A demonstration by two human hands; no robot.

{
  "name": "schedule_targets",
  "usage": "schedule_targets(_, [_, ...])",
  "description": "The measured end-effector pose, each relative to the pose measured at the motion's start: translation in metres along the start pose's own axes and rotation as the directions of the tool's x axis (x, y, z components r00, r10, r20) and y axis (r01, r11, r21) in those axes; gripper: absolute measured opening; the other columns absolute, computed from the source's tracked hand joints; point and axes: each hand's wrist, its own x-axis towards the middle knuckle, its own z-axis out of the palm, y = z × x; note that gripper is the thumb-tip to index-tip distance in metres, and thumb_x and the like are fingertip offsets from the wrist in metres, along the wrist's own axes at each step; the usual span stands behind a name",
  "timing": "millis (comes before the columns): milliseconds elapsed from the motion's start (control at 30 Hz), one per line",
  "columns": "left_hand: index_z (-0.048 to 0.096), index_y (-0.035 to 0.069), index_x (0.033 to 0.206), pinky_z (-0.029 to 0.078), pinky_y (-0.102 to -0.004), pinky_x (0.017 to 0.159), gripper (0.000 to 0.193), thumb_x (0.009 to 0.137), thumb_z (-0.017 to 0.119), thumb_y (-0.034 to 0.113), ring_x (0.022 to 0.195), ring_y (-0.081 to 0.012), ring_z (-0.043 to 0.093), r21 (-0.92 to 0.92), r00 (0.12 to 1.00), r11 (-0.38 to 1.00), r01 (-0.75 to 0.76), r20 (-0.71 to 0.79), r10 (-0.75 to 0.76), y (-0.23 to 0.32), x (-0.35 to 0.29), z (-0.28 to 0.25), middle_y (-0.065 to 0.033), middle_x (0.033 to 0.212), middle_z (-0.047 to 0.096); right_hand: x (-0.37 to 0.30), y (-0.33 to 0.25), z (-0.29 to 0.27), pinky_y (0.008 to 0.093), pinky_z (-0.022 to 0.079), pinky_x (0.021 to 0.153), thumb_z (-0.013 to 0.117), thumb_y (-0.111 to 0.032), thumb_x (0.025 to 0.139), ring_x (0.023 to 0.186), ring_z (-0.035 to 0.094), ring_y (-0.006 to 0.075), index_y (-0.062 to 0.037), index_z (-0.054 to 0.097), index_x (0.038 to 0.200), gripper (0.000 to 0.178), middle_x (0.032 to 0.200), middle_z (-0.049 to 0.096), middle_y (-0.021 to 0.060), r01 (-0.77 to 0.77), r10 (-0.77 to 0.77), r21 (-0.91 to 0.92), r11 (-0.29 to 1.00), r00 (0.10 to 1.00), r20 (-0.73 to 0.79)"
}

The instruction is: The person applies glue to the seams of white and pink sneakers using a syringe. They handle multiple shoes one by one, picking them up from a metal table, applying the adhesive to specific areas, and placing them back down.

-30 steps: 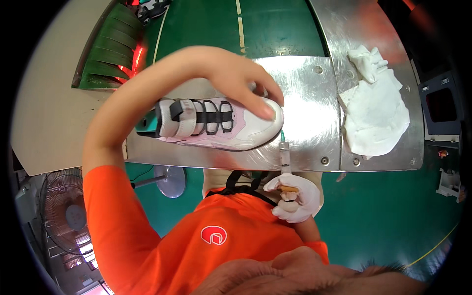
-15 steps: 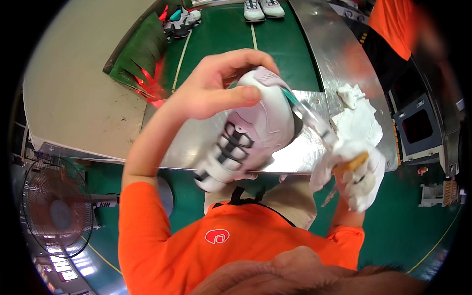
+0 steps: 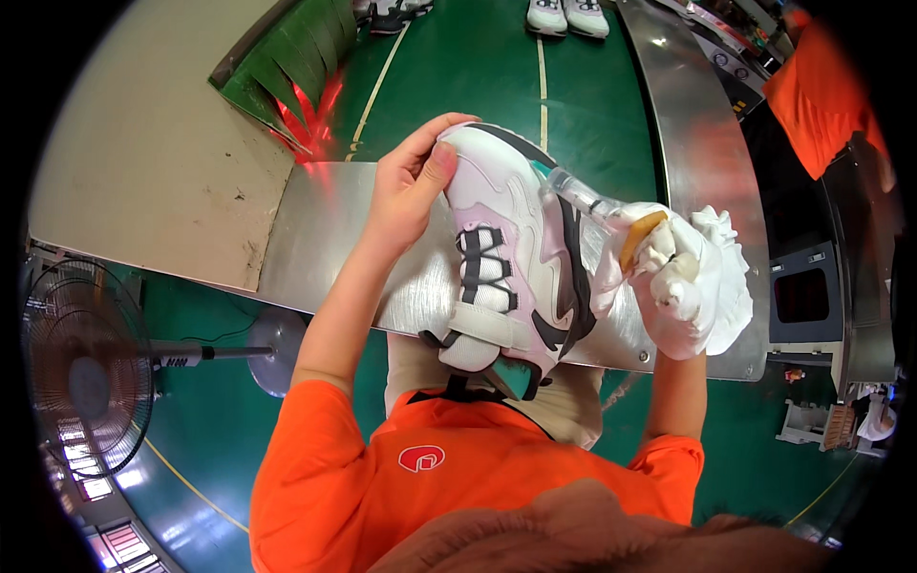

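Observation:
A white and pale pink sneaker (image 3: 487, 210) with black laces is tilted above the metal edge of the bench, toe pointing away from me. My left hand (image 3: 411, 181) is closed on its toe end, thumb on top and fingers behind it. In my right hand (image 3: 659, 272), covered by a white glove, is a clear syringe (image 3: 585, 199). Its teal tip meets the side of the sneaker near the toe, where sole and upper join. Something yellow-tan wraps one gloved finger. A crumpled white cloth (image 3: 731, 277) lies beside the glove.
A pair of sneakers (image 3: 566, 16) and another shoe (image 3: 390, 13) stand on the green conveyor belt (image 3: 468, 67). Green strip curtains (image 3: 296, 72) hang from a beige housing with red light beneath. A fan (image 3: 91, 368) stands at left. An orange-clad person (image 3: 821, 95) is at right.
The sneaker has turned more upright and shows more of its outer side and sole. My left hand has shifted slightly left, and my right hand with the syringe has moved up.

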Motion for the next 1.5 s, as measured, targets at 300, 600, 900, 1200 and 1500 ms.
schedule_targets(300, [0.057, 0.001, 0.123, 0.029, -0.0156, 0.057, 0.041, 0.098, 0.054, 0.033, 0.071, 0.0007, 0.045, -0.034, 0.962, 0.989, 0.142, -0.231, -0.146, -0.035, -0.002, -0.005, 0.0040, 0.095, 0.062, -0.011, 0.045, -0.025, 0.0347, 0.047, 0.047, 0.075, -0.040, 0.066, 0.059, 0.055, 0.0246, 0.0105, 0.048, 0.116, 0.077, 0.081, 0.054, 0.0133, -0.089, 0.098, 0.075, 0.993, 0.988, -0.119])
schedule_targets(600, [0.056, -0.003, 0.122, 0.040, -0.0174, 0.069, 0.045, 0.098, 0.053, 0.035, 0.082, -0.0039, 0.053, -0.066, 0.945, 0.983, 0.173, -0.271, -0.185, -0.037, -0.003, -0.004, -0.0001, 0.095, 0.062, -0.027, 0.034, -0.029, 0.0343, 0.050, 0.059, 0.082, -0.036, 0.058, 0.069, 0.058, 0.0250, 0.0177, 0.051, 0.107, 0.078, 0.084, 0.055, 0.0135, -0.101, 0.133, 0.218, 0.971, 0.982, -0.137])
schedule_targets(900, [0.056, -0.002, 0.122, 0.042, -0.0188, 0.071, 0.044, 0.098, 0.053, 0.034, 0.083, -0.0047, 0.055, -0.116, 0.930, 0.977, 0.176, -0.306, -0.204, -0.030, -0.004, 0.003, -0.0010, 0.096, 0.063, -0.047, 0.031, -0.041, 0.0279, 0.047, 0.062, 0.081, -0.036, 0.057, 0.068, 0.055, 0.0197, 0.0200, 0.050, 0.111, 0.084, 0.075, 0.047, 0.0064, -0.060, 0.070, 0.045, 0.997, 0.964, -0.256])
schedule_targets(1200, [0.055, -0.001, 0.124, 0.044, -0.0222, 0.084, 0.042, 0.098, 0.054, 0.031, 0.097, -0.0092, 0.056, -0.127, 0.954, 0.982, 0.139, -0.247, -0.167, -0.029, -0.004, 0.002, -0.0044, 0.108, 0.063, -0.017, 0.028, -0.022, 0.0516, 0.048, 0.090, 0.064, -0.030, 0.081, 0.105, 0.058, 0.0359, 0.0045, 0.029, 0.140, 0.077, 0.118, 0.050, 0.0166, 0.164, -0.204, -0.195, 0.967, 0.957, -0.206])
schedule_targets(1500, [0.056, -0.002, 0.123, 0.043, -0.0234, 0.088, 0.041, 0.098, 0.054, 0.031, 0.099, -0.0100, 0.055, -0.096, 0.948, 0.986, 0.136, -0.276, -0.157, -0.029, -0.008, 0.002, -0.0052, 0.108, 0.063, 0.039, 0.022, 0.038, 0.0431, 0.045, 0.101, 0.067, -0.005, 0.077, 0.122, 0.050, 0.0317, -0.0019, 0.028, 0.142, 0.075, 0.126, 0.049, 0.0182, 0.198, -0.180, 0.094, 0.976, 0.968, -0.172])
